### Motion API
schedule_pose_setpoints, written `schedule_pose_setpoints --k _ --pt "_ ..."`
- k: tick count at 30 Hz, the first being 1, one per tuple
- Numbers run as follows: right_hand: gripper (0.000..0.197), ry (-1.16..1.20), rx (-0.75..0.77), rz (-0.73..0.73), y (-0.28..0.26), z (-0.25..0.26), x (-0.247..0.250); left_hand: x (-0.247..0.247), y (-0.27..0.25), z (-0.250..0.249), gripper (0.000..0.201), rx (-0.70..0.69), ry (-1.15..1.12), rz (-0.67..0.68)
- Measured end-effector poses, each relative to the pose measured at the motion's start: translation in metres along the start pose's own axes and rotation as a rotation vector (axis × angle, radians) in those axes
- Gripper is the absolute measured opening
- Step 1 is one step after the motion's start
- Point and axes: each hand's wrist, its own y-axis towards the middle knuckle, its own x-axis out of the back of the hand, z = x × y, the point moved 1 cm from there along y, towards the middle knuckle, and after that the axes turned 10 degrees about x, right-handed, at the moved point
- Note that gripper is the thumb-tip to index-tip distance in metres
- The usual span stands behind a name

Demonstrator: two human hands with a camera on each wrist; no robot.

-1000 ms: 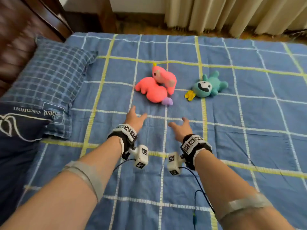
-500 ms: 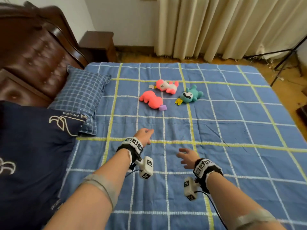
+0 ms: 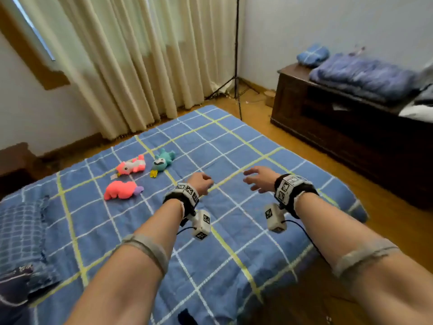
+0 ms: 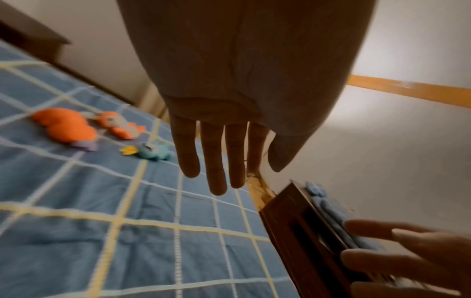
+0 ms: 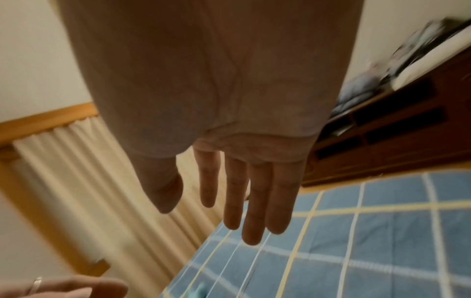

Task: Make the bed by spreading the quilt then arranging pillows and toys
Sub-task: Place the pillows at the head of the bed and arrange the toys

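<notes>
A blue checked quilt (image 3: 234,207) lies spread flat over the bed. Three soft toys sit on it toward the far side: a pink one (image 3: 121,190), a pink and white one (image 3: 131,167) and a teal one (image 3: 162,161). A checked blue pillow (image 3: 21,231) lies at the left, with a dark navy pillow (image 3: 14,287) below it. My left hand (image 3: 201,182) hovers above the quilt, right of the toys, its fingers (image 4: 216,159) straight and holding nothing. My right hand (image 3: 260,178) hangs beside it with relaxed fingers (image 5: 254,201), also holding nothing.
A dark wooden cabinet (image 3: 351,127) stands along the right wall with folded blue bedding (image 3: 360,76) on top. A black tripod stand (image 3: 236,66) rises by the cream curtains (image 3: 131,66). Wooden floor (image 3: 316,156) runs between bed and cabinet.
My view has swung right, from the headboard and pillows toward the cabinet and foot of the bed. Both hands have lifted off the quilt and moved right, away from the toys.
</notes>
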Motion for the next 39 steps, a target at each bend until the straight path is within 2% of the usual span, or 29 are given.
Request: schedule_pose_setpoints --k 4,6,9,14,19,24,29,33,36,39 --pt "0.036 -0.038 0.007 -0.237 -0.083 -0.073 0.153 -0.088 0.003 -0.157 0.019 -0.188 0.185 0.002" --pt "0.038 -0.093 -0.011 -0.317 -0.128 -0.120 0.225 -0.147 -0.010 -0.239 0.030 -0.278 0.250 -0.014" --pt "0.041 -0.185 -0.090 -0.408 -0.191 -0.191 0.315 -0.244 -0.035 -0.348 0.035 -0.399 0.366 0.043" --pt "0.043 -0.135 -0.203 -0.491 -0.271 -0.287 0.420 -0.395 -0.051 -0.475 0.034 -0.537 0.633 0.195" --pt "0.041 -0.118 -0.320 -0.523 -0.294 -0.389 0.509 -0.520 -0.022 -0.577 0.031 -0.617 0.737 0.297" --pt "0.040 -0.132 -0.378 -0.508 -0.256 -0.470 0.625 -0.613 0.060 -0.684 0.033 -0.627 0.770 0.395" --pt "0.035 -0.104 -0.354 -0.536 -0.174 -0.511 0.751 -0.655 0.162 -0.793 0.036 -0.547 0.766 0.375" --pt "0.032 -0.072 -0.322 -0.471 -0.094 -0.519 0.839 -0.648 0.227 -0.872 0.036 -0.483 0.783 0.322" --pt "0.032 -0.111 -0.258 -0.403 -0.019 -0.508 0.899 -0.621 0.279 -0.925 0.036 -0.446 0.733 0.286" --pt "0.032 -0.186 -0.171 -0.331 0.071 -0.498 0.952 -0.585 0.338 -0.967 0.035 -0.423 0.646 0.190"
